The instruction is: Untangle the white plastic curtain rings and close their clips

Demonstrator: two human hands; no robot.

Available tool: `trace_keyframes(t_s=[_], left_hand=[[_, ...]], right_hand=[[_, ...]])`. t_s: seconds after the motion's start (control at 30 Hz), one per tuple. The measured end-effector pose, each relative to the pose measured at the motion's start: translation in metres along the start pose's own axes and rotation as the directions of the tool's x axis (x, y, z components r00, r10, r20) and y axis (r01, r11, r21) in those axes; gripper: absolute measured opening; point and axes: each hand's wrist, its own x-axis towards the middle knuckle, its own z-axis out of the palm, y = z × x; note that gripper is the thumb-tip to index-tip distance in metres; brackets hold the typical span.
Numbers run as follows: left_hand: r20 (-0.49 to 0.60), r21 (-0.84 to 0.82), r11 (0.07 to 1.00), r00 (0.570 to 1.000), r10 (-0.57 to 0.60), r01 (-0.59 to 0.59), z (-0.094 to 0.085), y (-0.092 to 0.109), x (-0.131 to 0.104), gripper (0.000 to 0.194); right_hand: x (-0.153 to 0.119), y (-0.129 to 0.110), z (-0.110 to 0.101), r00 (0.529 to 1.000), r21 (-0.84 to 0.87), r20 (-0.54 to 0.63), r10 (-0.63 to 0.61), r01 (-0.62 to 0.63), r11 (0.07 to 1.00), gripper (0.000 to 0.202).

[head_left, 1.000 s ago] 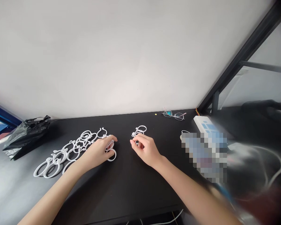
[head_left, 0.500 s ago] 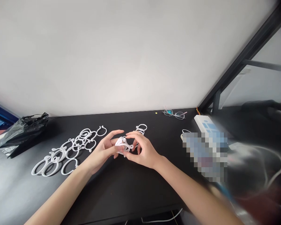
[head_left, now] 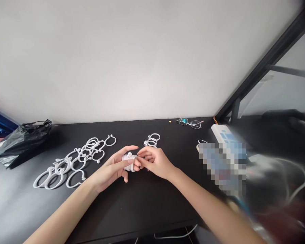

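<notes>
My left hand (head_left: 112, 171) is closed on a stack of white plastic curtain rings (head_left: 129, 163), its thumb pressed across the front and fingers behind. The rings sit close together, partly around a finger, with small knobbed ends showing on top. My right hand (head_left: 155, 162) pinches at the right end of the stack; its fingertips meet those of the left hand, and what exactly lies between them is partly hidden. Behind the right hand lie a few more white rings (head_left: 152, 139). To the left is a loose spread of several open white rings (head_left: 77, 161) on the black tabletop (head_left: 132, 206).
A crumpled black plastic bag (head_left: 25, 140) lies at the far left. Eyeglasses (head_left: 189, 122) rest near the wall at the back. On the right are a white and blue box (head_left: 225, 135), a blurred-out item (head_left: 216, 166) and a clear plastic bag with a cable (head_left: 271, 179).
The held rings have turned and now sit squarely stacked in my left hand. My right fingers have closed in from a spread pose to a pinch at the stack's right end.
</notes>
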Motion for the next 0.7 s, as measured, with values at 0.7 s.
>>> trace_keyframes(t_s=[0.7], left_hand=[[0.101, -0.034, 0.999, 0.995, -0.003, 0.007, 0.002, -0.014, 0.002, 0.058]], right_hand=[[-0.003, -0.005, 0.009, 0.979, -0.037, -0.148, -0.142, 0.138, 0.99, 0.016]])
